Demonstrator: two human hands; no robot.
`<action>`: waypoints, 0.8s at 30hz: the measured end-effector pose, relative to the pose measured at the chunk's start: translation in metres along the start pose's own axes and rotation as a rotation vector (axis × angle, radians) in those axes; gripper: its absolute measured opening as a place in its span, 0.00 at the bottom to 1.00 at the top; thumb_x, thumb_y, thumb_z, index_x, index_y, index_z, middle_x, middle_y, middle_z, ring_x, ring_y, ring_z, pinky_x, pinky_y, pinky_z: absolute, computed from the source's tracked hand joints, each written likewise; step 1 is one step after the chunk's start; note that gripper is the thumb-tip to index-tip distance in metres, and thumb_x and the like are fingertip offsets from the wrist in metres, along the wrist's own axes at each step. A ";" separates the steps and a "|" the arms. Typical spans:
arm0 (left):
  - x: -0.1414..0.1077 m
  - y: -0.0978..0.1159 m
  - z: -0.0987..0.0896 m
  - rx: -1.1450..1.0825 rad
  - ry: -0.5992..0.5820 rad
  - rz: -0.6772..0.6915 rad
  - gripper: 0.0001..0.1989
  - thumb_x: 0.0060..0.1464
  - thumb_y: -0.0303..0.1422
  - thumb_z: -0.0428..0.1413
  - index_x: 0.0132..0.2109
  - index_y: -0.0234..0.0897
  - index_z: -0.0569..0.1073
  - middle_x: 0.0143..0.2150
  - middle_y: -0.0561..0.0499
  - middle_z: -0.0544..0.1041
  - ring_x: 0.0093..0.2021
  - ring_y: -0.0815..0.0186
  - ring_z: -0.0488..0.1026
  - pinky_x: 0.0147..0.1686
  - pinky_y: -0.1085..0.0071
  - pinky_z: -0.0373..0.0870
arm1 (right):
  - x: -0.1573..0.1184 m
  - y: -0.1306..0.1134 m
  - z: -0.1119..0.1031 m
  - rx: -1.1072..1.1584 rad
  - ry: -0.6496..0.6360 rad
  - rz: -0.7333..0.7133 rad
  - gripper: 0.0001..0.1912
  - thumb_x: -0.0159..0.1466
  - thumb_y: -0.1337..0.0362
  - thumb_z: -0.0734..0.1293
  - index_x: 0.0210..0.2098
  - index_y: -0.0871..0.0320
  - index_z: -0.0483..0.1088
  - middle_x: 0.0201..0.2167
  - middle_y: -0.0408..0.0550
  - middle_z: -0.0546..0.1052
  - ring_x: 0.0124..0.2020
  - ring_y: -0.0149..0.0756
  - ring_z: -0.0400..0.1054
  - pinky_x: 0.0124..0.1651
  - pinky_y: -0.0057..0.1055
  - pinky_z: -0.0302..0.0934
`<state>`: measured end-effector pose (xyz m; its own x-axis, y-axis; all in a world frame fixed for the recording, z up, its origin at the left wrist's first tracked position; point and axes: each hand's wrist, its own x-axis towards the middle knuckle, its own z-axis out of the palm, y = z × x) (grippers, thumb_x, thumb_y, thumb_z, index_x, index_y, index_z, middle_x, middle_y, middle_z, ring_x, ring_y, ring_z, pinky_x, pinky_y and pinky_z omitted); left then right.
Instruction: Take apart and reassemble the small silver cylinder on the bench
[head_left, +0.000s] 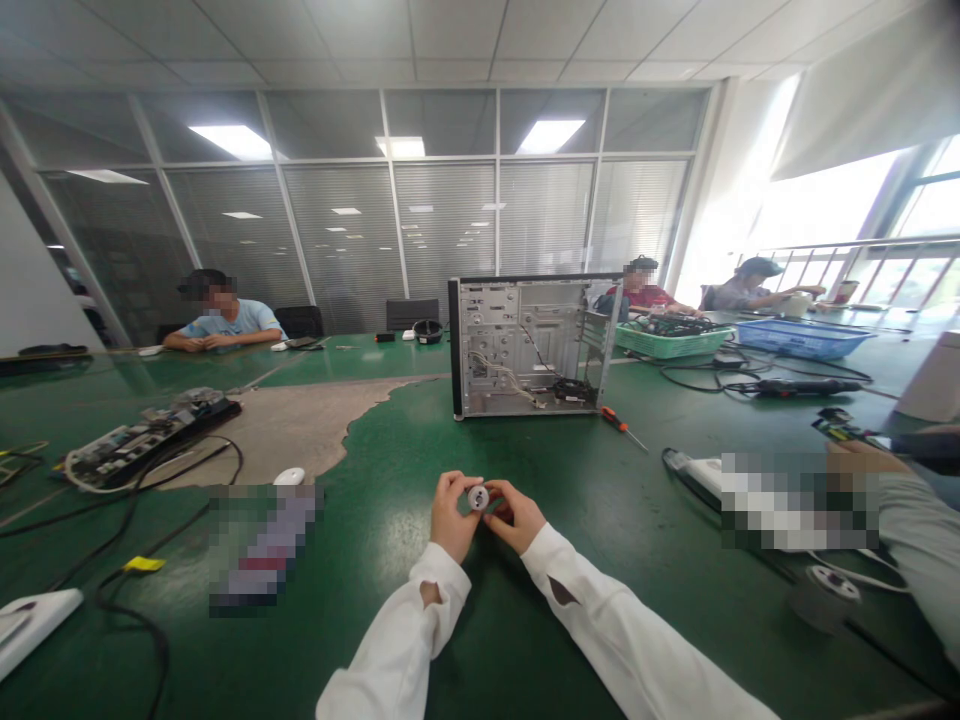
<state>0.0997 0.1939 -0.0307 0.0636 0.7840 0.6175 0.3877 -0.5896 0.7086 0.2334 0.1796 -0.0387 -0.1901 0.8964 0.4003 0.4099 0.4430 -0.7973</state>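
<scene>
Above the green tabletop, my left hand (452,512) and my right hand (517,518) hold one small round grey piece (478,497) between their fingertips. Its flat face, with a dark opening in the middle, is turned towards me; its exact kind is too small to tell. Both hands are closed on it, thumbs and fingers pinching from either side. Beyond them stands an open computer case (529,345), upright, with loose cables inside. By its lower right corner lies a screwdriver (619,426) with an orange and black handle.
Power strips and cables lie left, including a white strip (37,625). At right are a co-worker's hand (862,465), a cylindrical socket (825,598), a green basket (671,343) and a blue basket (802,340). Several people sit around the table (405,600).
</scene>
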 end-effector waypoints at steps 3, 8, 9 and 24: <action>-0.001 0.001 0.000 0.020 -0.021 0.027 0.19 0.34 0.18 0.51 0.36 0.40 0.72 0.37 0.51 0.63 0.40 0.65 0.65 0.41 0.68 0.63 | 0.000 0.006 0.003 0.102 0.037 0.025 0.23 0.48 0.67 0.64 0.45 0.55 0.58 0.37 0.47 0.68 0.24 0.26 0.64 0.26 0.26 0.60; -0.002 0.001 0.000 0.045 -0.047 0.046 0.20 0.34 0.18 0.51 0.37 0.40 0.71 0.38 0.51 0.62 0.41 0.65 0.64 0.42 0.68 0.63 | 0.003 0.020 0.012 0.294 0.073 0.079 0.29 0.47 0.61 0.66 0.47 0.54 0.56 0.44 0.50 0.66 0.26 0.27 0.65 0.25 0.26 0.60; -0.002 0.001 0.000 0.048 -0.050 0.049 0.20 0.34 0.19 0.51 0.37 0.40 0.71 0.38 0.51 0.62 0.41 0.65 0.64 0.42 0.68 0.63 | 0.003 0.021 0.013 0.331 0.077 0.092 0.29 0.46 0.61 0.67 0.47 0.54 0.56 0.44 0.50 0.65 0.27 0.28 0.65 0.26 0.27 0.60; -0.003 0.005 0.000 0.099 -0.119 0.102 0.16 0.41 0.22 0.51 0.39 0.41 0.71 0.39 0.49 0.63 0.42 0.64 0.64 0.44 0.65 0.62 | 0.006 0.022 0.011 0.493 0.110 0.176 0.30 0.44 0.59 0.69 0.45 0.55 0.56 0.40 0.50 0.66 0.38 0.36 0.65 0.38 0.37 0.62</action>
<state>0.1011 0.1887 -0.0289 0.2127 0.7422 0.6355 0.4620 -0.6495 0.6039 0.2318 0.1945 -0.0584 -0.0505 0.9627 0.2657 -0.0453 0.2635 -0.9636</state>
